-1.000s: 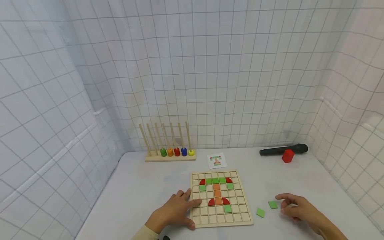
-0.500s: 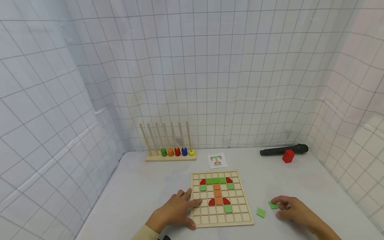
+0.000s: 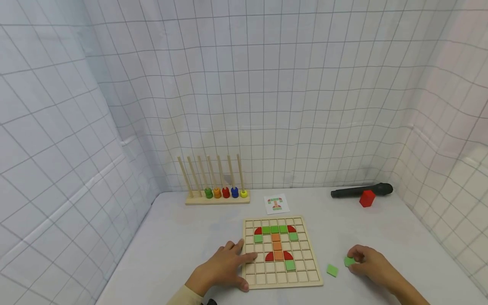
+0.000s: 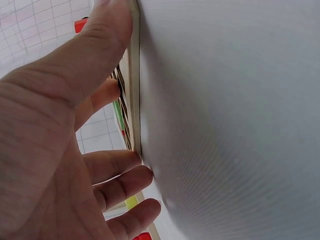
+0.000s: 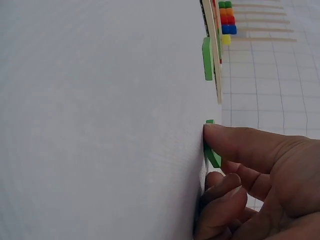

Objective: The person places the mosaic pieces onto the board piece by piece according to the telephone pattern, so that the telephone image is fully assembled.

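My right hand (image 3: 375, 267) pinches a green square tile (image 3: 348, 262) between thumb and fingers, low at the table; in the right wrist view the tile (image 5: 215, 158) sits tilted under the thumb. A second green tile (image 3: 332, 270) lies flat between that hand and the wooden grid board (image 3: 314, 277). Red quarter-round, green square and orange square tiles fill some of the board's cells in a T-like figure. My left hand (image 3: 224, 269) rests along the board's left side, index finger on top. In the left wrist view its thumb and fingertips touch the board's edge (image 4: 135, 95).
Behind the board lies a pattern card (image 3: 276, 204) showing a similar coloured figure. A wooden peg stand (image 3: 217, 201) with coloured beads is at the back left. A black microphone (image 3: 350, 192) and a red block (image 3: 367, 198) lie at the back right.
My right hand has moved from beside the farther green tile onto it, first touching it with a fingertip, now pinching it. My left hand has stayed at the board.
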Tool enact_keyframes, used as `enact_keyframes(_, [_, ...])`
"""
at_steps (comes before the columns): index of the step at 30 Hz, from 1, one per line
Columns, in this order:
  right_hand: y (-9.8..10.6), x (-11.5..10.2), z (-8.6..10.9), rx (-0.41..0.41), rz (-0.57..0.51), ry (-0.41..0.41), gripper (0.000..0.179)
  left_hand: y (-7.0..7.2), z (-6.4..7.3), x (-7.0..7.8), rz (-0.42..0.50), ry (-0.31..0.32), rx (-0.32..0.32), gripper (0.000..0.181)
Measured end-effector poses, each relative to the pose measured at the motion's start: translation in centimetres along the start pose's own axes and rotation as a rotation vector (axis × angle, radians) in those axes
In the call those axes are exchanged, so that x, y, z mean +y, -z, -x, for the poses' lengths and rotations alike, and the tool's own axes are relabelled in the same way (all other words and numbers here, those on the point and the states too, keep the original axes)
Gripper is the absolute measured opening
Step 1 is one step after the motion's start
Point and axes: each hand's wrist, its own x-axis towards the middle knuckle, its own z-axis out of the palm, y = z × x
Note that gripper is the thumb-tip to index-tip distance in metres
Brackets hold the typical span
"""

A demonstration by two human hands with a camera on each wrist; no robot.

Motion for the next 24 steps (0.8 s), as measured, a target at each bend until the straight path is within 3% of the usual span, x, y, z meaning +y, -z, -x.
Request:
enact_keyframes(5, [0.2, 0.1, 0.1, -0.027, -0.049, 0.023, 0.029, 0.1, 0.1, 0.1, 0.011, 0.009, -0.007, 0.086])
enact_keyframes(13, [1.3, 0.6, 0.4, -0.145, -0.364, 0.079, 0.039, 0.0, 0.2, 0.2, 0.015, 0.010, -0.013, 0.086])
enact_keyframes(19, [2.4, 0.0, 0.9, -0.195, -0.598, 0.078, 0.027, -0.1, 0.1, 0.0, 0.014, -0.002, -0.012, 0.087])
enact_keyframes(24, [2.6, -0.7, 1.1, -0.178, -0.673, 0.113, 0.019, -0.1, 0.1, -0.1, 0.013, 0.000, -0.005, 0.087])
